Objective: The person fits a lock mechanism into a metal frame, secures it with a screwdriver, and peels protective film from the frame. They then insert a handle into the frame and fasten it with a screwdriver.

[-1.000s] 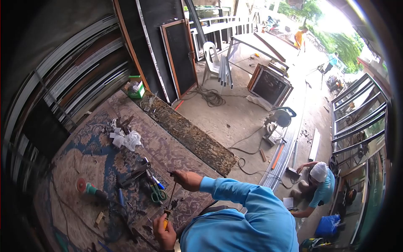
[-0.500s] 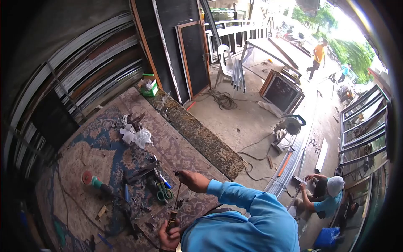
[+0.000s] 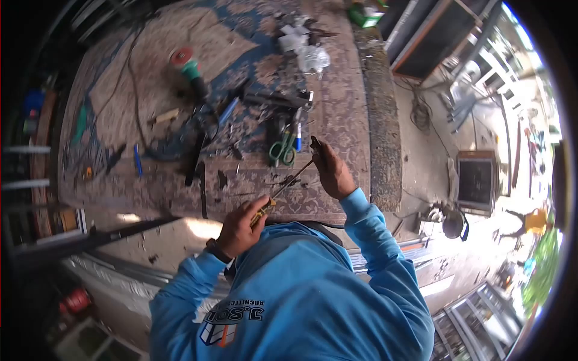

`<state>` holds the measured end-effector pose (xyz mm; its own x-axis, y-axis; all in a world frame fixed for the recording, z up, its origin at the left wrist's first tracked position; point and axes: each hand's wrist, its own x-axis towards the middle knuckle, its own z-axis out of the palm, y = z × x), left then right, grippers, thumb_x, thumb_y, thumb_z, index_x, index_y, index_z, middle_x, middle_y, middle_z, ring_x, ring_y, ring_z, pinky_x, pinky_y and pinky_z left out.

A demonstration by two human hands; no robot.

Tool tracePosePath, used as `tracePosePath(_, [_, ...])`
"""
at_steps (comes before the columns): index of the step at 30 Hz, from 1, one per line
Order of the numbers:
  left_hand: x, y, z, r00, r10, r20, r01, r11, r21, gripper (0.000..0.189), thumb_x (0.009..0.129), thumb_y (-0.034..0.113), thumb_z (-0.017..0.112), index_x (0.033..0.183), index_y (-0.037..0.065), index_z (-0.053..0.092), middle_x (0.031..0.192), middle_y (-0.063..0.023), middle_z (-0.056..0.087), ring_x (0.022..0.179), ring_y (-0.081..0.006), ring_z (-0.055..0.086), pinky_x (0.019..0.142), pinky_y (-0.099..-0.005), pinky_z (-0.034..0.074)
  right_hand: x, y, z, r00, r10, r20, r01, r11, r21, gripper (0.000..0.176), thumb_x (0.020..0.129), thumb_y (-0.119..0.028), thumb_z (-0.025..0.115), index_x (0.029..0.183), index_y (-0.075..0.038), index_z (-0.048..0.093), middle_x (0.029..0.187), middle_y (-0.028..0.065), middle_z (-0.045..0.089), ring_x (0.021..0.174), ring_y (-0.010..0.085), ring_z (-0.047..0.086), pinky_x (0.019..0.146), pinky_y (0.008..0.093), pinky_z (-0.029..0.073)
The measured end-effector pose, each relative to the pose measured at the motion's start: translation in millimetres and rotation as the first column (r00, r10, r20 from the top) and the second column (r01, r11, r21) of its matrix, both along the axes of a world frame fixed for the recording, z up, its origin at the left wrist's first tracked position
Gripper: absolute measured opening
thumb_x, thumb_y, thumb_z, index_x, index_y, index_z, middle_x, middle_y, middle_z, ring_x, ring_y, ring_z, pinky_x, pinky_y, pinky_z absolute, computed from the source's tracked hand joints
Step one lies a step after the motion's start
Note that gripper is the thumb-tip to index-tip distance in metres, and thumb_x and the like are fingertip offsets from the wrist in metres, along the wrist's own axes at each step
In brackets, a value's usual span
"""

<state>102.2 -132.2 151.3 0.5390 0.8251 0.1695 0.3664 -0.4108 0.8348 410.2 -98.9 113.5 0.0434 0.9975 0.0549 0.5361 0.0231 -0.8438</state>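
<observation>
My left hand (image 3: 242, 227), with a dark watch on its wrist, is closed round the yellow-and-black handle of a screwdriver (image 3: 263, 212). The screwdriver's thin shaft slants up to the right, its tip close to my right hand (image 3: 335, 172). Between the fingers of that hand is a small dark part (image 3: 315, 144), mostly covered by them. Beyond the hands, green-handled scissors (image 3: 283, 153) and a blue-and-white marker (image 3: 298, 138) lie on the carpet-covered table (image 3: 259, 186).
An angle grinder (image 3: 191, 72) with a red disc lies on the table's far left. Dark metal profiles (image 3: 274, 99), a wood block (image 3: 167, 116) and crumpled plastic (image 3: 314, 59) are spread about. Off the table's right edge, a framed panel (image 3: 477, 182) and a cut-off saw (image 3: 448, 219) stand on the floor.
The view has swung down and round toward the table and my body. My hands still hold the screwdriver and the dark part, with the right hand now turned more upright.
</observation>
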Motion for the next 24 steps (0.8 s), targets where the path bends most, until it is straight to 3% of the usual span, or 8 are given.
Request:
tracePosePath(2, [-13.5,-0.9,1.3,0.998,-0.002,-0.062,0.005,0.999,0.045,0.044,0.098,0.003,0.071,0.141,0.003,0.06,0.116,-0.0165,0.073,0.093,-0.0273,0.075,0.079,-0.0359,0.06,-6.3,5.0,-16.1,0.997,0.062,0.038,-0.064,0.997,0.042,0.039,0.107,-0.016,0.059,0.14,0.003,0.052,0.119,0.0324,0.066,0.109,0.0528,0.064,0.088,0.0538,0.054])
tracePosePath(3, [-19.5,-3.5,4.6,0.994,0.098,0.037,-0.081,0.939,-0.334,0.045,0.099,0.005,0.07,0.142,0.004,0.06,0.112,-0.0137,0.073,0.084,-0.0223,0.071,0.073,-0.0332,0.057,-9.1,5.9,-21.6,0.995,0.08,0.058,-0.084,0.994,0.065,0.04,0.107,-0.016,0.058,0.141,0.003,0.051,0.119,0.0326,0.066,0.109,0.0529,0.064,0.087,0.054,0.054])
tracePosePath(6, [-35.3,-1.8,16.3,0.724,0.663,0.19,0.257,-0.004,-0.966,0.047,0.102,0.011,0.069,0.148,0.009,0.057,0.091,-0.0005,0.063,0.059,-0.0014,0.043,0.051,-0.0205,0.038,-15.1,3.5,-29.6,0.987,0.146,0.073,-0.147,0.989,0.018,0.044,0.11,-0.019,0.057,0.145,0.007,0.05,0.125,0.0342,0.066,0.117,0.0502,0.064,0.095,0.0491,0.053])
tracePosePath(9, [-31.1,-20.4,0.8,0.897,0.391,0.206,-0.04,0.535,-0.844,0.045,0.104,0.013,0.068,0.147,0.009,0.059,0.094,-0.0025,0.067,0.066,-0.0038,0.053,0.058,-0.0219,0.045,-31.4,7.6,-28.4,0.993,0.103,0.055,-0.099,0.992,-0.076,0.047,0.111,-0.021,0.057,0.146,0.009,0.049,0.127,0.0354,0.065,0.123,0.0489,0.064,0.1,0.0475,0.052])
tracePosePath(11, [-31.7,-24.1,1.3,0.971,0.227,0.08,-0.175,0.893,-0.416,0.04,0.106,0.018,0.067,0.142,0.003,0.062,0.124,-0.0144,0.075,0.112,-0.0219,0.073,0.091,-0.0339,0.058,-28.6,15.5,-45.1,0.981,0.17,0.09,-0.18,0.977,0.114,0.047,0.11,-0.018,0.057,0.15,0.003,0.045,0.114,0.0319,0.068,0.102,0.0536,0.066,0.085,0.0544,0.054])
tracePosePath(17, [-70.9,11.6,-36.9,0.899,0.407,0.161,-0.085,0.523,-0.848,0.041,0.106,0.026,0.068,0.141,0.005,0.063,0.097,-0.0022,0.071,0.081,-0.0097,0.064,0.075,-0.0288,0.055,-22.0,60.1,-78.0,0.946,-0.063,-0.319,0.022,0.991,-0.131,0.027,0.111,-0.026,0.058,0.127,-0.005,0.058,0.088,0.0072,0.063,0.07,0.0248,0.059,0.064,0.0394,0.05])
tracePosePath(20, [-73.3,30.3,-108.9,0.882,0.461,0.097,-0.41,0.853,-0.323,0.036,0.106,0.028,0.066,0.133,0.003,0.066,0.093,-0.0095,0.072,0.079,-0.0181,0.068,0.07,-0.0335,0.053,-8.9,70.4,-20.9,0.786,-0.341,-0.516,0.185,0.926,-0.33,0.025,0.11,-0.034,0.059,0.121,-0.013,0.064,0.078,-0.0034,0.056,0.066,0.0066,0.053,0.055,0.0258,0.043])
tracePosePath(24, [-49.8,67.1,-159.2,0.735,0.678,0.022,-0.675,0.734,-0.073,0.033,0.101,0.029,0.068,0.122,0.003,0.069,0.106,-0.0216,0.074,0.094,-0.0407,0.073,0.082,-0.0471,0.057,29.7,64.0,138.7,0.902,-0.046,-0.428,0.216,0.908,0.36,0.034,0.106,-0.034,0.054,0.127,-0.008,0.059,0.091,-0.0044,0.061,0.069,0.0056,0.053,0.059,0.0221,0.041])
